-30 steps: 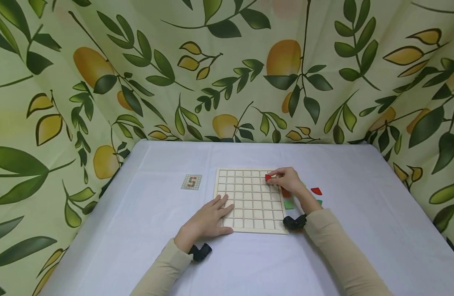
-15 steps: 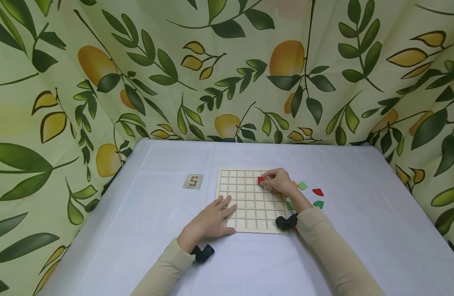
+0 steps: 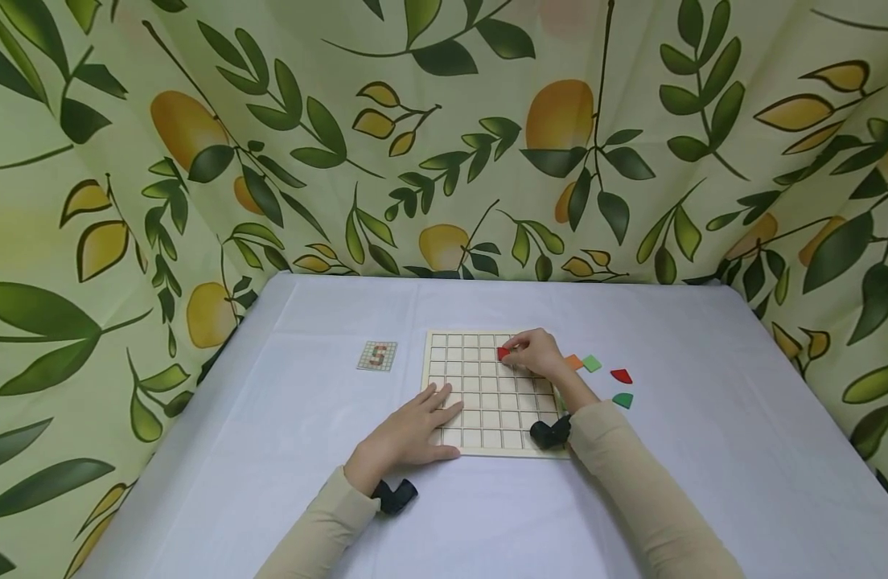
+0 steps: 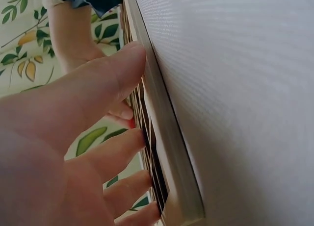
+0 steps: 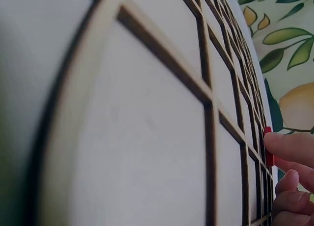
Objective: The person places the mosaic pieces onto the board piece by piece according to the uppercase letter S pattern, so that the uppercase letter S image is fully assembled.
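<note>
A pale wooden grid board (image 3: 480,418) lies on the table, its square cells bordered by dark grooves. My left hand (image 3: 408,426) rests on its left side with fingers spread; in the left wrist view the thumb (image 4: 125,64) lies along the board's edge. Over the upper right cells, my right hand (image 3: 536,354) pinches a small red tile (image 3: 503,354) between thumb and fingers. From the right wrist view, the red tile (image 5: 269,147) is held at the surface of the grid. Its exact shape is partly covered by the fingers.
Right of the board lie an orange tile (image 3: 573,362), a light green tile (image 3: 592,363), a red rounded tile (image 3: 621,375) and a green rounded tile (image 3: 622,400). A small pattern card (image 3: 377,355) with a red figure sits to the left. A leaf-patterned curtain (image 3: 444,161) hangs behind.
My right hand has moved left across the board with the red tile, from the upper right edge to cells further in. The left hand has stayed in place.
</note>
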Action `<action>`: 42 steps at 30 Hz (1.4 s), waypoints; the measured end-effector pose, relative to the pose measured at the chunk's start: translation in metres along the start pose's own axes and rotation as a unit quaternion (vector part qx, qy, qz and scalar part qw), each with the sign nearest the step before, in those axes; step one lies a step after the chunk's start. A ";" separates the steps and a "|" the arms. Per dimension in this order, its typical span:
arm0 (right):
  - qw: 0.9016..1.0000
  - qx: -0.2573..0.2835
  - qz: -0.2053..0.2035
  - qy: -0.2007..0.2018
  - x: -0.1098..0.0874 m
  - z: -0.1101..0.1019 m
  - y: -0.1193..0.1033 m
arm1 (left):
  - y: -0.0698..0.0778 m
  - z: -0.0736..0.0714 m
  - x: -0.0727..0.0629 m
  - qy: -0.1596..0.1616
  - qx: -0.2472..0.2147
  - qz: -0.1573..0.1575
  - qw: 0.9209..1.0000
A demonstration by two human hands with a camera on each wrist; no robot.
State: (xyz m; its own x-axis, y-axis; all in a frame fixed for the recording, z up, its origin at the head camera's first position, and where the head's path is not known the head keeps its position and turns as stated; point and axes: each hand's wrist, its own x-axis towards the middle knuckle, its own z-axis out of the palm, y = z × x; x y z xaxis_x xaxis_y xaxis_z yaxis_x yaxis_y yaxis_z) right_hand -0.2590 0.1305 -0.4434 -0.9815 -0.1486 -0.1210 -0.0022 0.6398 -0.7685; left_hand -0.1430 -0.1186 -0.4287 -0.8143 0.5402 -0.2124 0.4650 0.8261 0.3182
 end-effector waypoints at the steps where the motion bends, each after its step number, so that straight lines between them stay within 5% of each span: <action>1: 1.000 0.000 0.001 0.001 0.000 0.000 -0.001 | 0.000 0.000 0.000 -0.001 0.000 0.000 1.000; 16: 0.999 0.006 0.040 0.010 0.001 -0.001 -0.002 | -0.001 0.002 0.002 0.004 0.002 0.009 1.000; 42: 0.999 0.028 0.026 -0.006 -0.027 -0.035 0.014 | -0.001 0.001 0.001 -0.002 -0.014 0.005 1.000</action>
State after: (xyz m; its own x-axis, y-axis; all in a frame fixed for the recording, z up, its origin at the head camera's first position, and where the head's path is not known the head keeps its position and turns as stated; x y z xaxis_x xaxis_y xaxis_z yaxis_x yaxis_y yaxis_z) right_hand -0.2395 0.1698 -0.4292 -0.9778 -0.1249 -0.1682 0.0597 0.6034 -0.7952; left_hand -0.1437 -0.1190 -0.4297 -0.8081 0.5497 -0.2117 0.4641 0.8154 0.3460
